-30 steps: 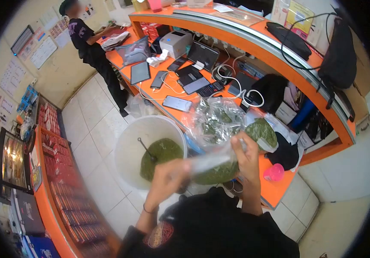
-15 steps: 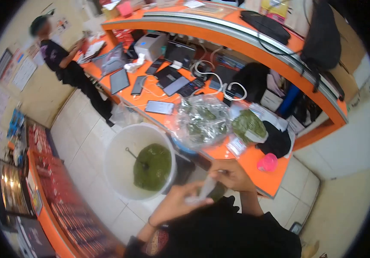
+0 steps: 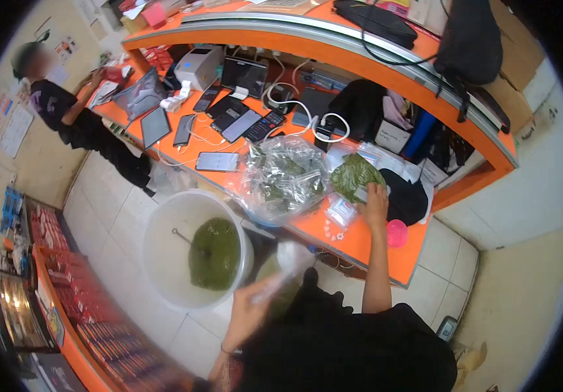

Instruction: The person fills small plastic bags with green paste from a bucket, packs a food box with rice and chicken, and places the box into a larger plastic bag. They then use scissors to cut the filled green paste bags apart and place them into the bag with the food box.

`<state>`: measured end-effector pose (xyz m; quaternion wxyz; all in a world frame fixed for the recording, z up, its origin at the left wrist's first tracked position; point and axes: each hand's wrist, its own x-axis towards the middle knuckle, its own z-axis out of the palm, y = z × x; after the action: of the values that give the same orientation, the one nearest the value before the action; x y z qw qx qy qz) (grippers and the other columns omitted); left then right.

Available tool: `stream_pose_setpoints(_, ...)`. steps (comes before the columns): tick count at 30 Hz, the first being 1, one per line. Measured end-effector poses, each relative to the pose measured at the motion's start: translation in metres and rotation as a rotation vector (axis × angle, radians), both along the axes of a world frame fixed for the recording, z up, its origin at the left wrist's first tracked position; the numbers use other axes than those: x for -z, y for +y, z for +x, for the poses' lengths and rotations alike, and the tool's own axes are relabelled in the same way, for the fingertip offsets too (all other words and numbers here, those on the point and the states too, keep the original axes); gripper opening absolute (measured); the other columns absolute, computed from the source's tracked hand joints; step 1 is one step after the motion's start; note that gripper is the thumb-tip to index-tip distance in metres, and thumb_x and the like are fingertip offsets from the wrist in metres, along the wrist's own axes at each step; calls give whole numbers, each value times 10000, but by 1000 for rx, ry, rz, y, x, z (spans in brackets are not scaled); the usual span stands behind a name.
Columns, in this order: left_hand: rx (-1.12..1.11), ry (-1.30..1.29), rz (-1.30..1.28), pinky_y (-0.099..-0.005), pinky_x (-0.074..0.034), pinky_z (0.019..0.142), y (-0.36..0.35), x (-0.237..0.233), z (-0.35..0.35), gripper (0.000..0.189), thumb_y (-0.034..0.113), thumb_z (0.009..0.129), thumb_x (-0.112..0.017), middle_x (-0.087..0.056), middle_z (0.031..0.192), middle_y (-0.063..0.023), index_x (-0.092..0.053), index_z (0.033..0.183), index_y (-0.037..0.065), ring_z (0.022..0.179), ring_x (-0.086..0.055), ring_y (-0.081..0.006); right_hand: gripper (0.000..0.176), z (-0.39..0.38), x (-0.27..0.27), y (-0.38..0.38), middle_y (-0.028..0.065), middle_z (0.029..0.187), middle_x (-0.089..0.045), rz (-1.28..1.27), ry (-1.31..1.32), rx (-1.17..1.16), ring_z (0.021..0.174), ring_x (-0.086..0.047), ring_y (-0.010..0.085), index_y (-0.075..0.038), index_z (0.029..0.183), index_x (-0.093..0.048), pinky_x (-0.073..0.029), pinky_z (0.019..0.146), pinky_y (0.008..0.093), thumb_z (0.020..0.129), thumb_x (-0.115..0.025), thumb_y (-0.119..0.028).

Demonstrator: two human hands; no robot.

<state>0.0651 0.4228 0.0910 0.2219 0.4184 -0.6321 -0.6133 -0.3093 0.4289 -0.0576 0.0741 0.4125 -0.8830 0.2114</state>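
My left hand (image 3: 249,313) is closed on a clear plastic pouch (image 3: 275,287), which is smeared by motion and has green stuff showing at its lower part. A white round patch (image 3: 292,255) overlaps the pouch's upper end. Over on the orange table, my right hand (image 3: 376,204) has its fingers bunched at the lower right edge of a green-filled bag (image 3: 356,175); I cannot tell what is between the fingertips. A white bucket (image 3: 157,261) stands left of my left hand, with green powder (image 3: 219,261) and a dark-ended stirring rod (image 3: 187,240) inside.
A large clear bag of green packets (image 3: 285,173) lies on the orange table (image 3: 386,264). Near it are a pink lid (image 3: 396,233), small white packets (image 3: 341,212), phones (image 3: 217,161) and cables. Another person (image 3: 66,117) stands at the far left end.
My right hand has left the pouch and reached forward to the green-filled bag on the table. My left hand has shifted left, still holding the pouch. The view has turned slightly.
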Motion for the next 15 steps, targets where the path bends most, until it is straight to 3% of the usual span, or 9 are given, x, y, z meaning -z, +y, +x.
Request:
stream_pose_setpoints(3,-19,0,-22,-265,-460,854,5,-4,5,261,85,898,-596,-687,1024,-57,-648,1142,11,938,-589,-109,249,-17,12,7,184,968,-623,-59,-51,-114,910,-605,358,-33,907,-663,-500,782,438,693,-738,-136)
stream_pose_setpoints(4,14,5,-37,-271,-455,884,7,1,11,273,97,906,-585,-678,1077,-53,-643,1165,32,977,-586,-113,195,-23,17,9,177,969,-632,63,17,-151,843,-622,355,-54,901,-670,-508,733,447,713,-701,-97)
stream_pose_setpoints(5,10,-20,19,-270,-454,890,9,0,12,287,93,909,-571,-674,1106,-43,-634,1184,44,999,-584,-108,173,-32,35,9,170,947,-644,-62,105,-170,861,-624,357,-70,928,-677,-505,734,453,763,-640,-106)
stream_pose_setpoints(6,21,-19,11,-276,-451,904,11,-4,16,299,92,914,-558,-669,1129,-45,-621,1204,54,1017,-582,-108,188,-34,36,4,169,925,-650,31,-47,12,854,-625,346,-67,958,-677,-505,735,447,818,-575,-138)
stream_pose_setpoints(7,38,-16,3,-282,-447,917,12,-7,20,312,91,919,-546,-663,1152,-48,-608,1224,64,1035,-579,-107,250,-18,3,5,155,1068,-662,-94,-202,33,1001,-621,324,-55,1061,-672,-488,837,380,891,-502,-124)
stream_pose_setpoints(9,23,36,-127,-290,-447,926,19,-4,26,361,57,906,-534,-652,1181,-67,-583,1262,95,1052,-588,-119,273,-24,0,-5,170,1032,-663,-612,-213,-129,946,-635,299,-12,1095,-646,-490,818,390,950,-486,-179)
stream_pose_setpoints(11,-73,10,-137,-292,-447,936,24,-6,35,398,26,891,-528,-644,1193,-84,-571,1278,107,1065,-598,-139,268,-67,13,-23,180,1046,-657,-719,-27,-135,972,-628,307,18,1092,-636,-485,854,386,948,-505,-167)
stream_pose_setpoints(13,-68,9,-97,-293,-450,936,27,-17,46,410,1,874,-524,-648,1186,-77,-576,1269,95,1076,-603,-158,257,-82,-7,-48,169,1085,-654,-686,-21,-99,980,-625,283,20,1115,-616,-474,871,374,943,-494,-128)
stream_pose_setpoints(15,-54,25,-142,-292,-450,934,34,-17,63,397,-1,868,-525,-651,1181,-84,-583,1255,71,1062,-610,-163,251,-99,-3,-78,164,1073,-658,-806,24,-144,969,-627,273,16,1107,-621,-478,862,368,944,-496,-129)
